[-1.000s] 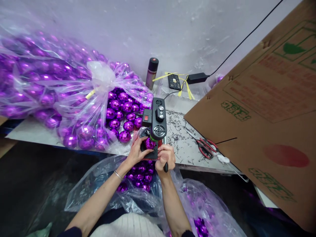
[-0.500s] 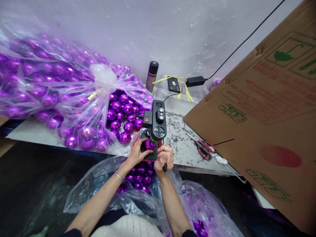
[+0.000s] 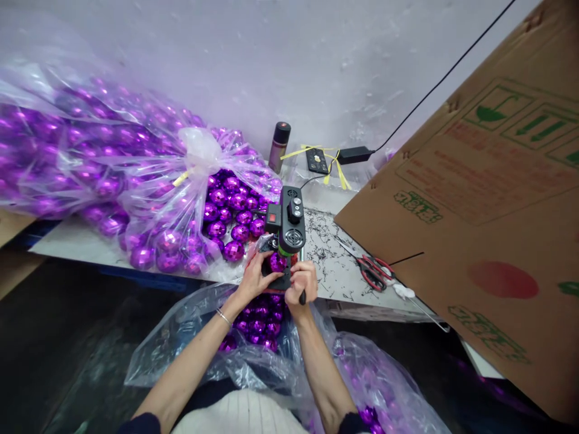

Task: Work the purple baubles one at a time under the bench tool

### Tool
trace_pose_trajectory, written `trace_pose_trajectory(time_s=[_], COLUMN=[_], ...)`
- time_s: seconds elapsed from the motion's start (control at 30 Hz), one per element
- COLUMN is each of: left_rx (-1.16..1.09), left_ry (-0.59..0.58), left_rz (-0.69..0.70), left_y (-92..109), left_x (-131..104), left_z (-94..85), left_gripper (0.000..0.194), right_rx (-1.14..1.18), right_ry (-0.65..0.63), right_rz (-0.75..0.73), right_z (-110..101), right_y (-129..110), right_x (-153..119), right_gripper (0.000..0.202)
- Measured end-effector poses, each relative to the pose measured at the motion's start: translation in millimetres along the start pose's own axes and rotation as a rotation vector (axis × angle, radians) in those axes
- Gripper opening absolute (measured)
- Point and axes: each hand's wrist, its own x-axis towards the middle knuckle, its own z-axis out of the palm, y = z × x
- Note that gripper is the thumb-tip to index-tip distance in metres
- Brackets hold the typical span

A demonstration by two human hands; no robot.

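Note:
Near the table's front edge stands a small black machine (image 3: 292, 220) with a red switch on its left side. Under its head sits a shiny purple ball (image 3: 277, 261). My left hand (image 3: 254, 277) holds this ball between thumb and fingers. Wrapped round the machine's lever (image 3: 303, 297), my right hand (image 3: 302, 282) is closed at the right of the machine. Several loose purple balls (image 3: 234, 251) lie left of the machine. More purple balls (image 3: 257, 326) fill an open clear bag (image 3: 163, 355) below the table edge.
A large tied bag of purple balls (image 3: 99, 163) covers the left side. Red-handled scissors (image 3: 374, 272) lie beside a big cardboard box (image 3: 474, 241) at the right. Behind the machine are a spray can (image 3: 279, 147), a black adapter (image 3: 354, 155) and scraps on the table (image 3: 325, 241).
The view has shifted slightly, so most things appear a little farther right. The lever's end sits a little higher beside my right hand. My left hand keeps its hold on the ball.

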Motion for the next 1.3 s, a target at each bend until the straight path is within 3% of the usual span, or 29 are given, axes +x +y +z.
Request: trace_pose_trajectory(time_s=[0.2,0.3,0.37,0.43,0.5,0.6,0.7,0.8,1.03,1.1,1.3], left_rx=[0.073,0.124,0.185,0.29,0.417,0.593,0.745,0.793,0.543,0.429,0.296], left_ry=[-0.019,-0.019,0.038,0.144,0.215,0.097,-0.063,-0.092,-0.125,-0.09,0.095], left_rz=[0.084,0.222,0.255,0.213,0.143,0.073,0.048,0.028,0.075,0.069,-0.152], left_y=[4.6,9.8,12.2,12.2,9.5,4.0,1.9,4.2,1.7,-4.6,-14.0], left_x=[-14.1,-34.9,-42.6,-39.0,-25.0,1.7,17.3,17.6,-1.2,-3.4,2.7], left_z=[-7.4,-24.6,-42.3,-62.6,-81.5,-98.7,-99.2,-91.1,-86.3,-86.0,-75.5], left_gripper=[0.061,0.063,0.049,0.035,0.033,0.038,0.043,0.047,0.05,0.053,0.063], right_rx=[-0.001,-0.004,0.003,0.018,0.029,0.017,0.008,0.003,-0.01,-0.009,0.014], right_ry=[-0.024,-0.025,-0.012,0.011,0.032,0.019,0.001,-0.005,-0.017,-0.013,-0.019], right_rz=[0.211,0.209,0.191,0.196,0.201,0.189,0.174,0.176,0.18,0.187,0.172], right_z=[-9.5,-10.2,-8.2,-5.6,-3.8,-3.8,-5.5,-7.0,-7.7,-7.4,-8.1], right_y=[-27.7,-32.5,-31.7,-29.5,-27.1,-24.9,-25.0,-26.0,-24.4,-24.3,-25.8], right_x=[39.5,43.6,38.6,31.8,26.6,24.2,25.4,26.5,23.4,22.7,24.5], right_gripper=[0.034,0.035,0.036,0.035,0.034,0.034,0.034,0.034,0.034,0.034,0.032])
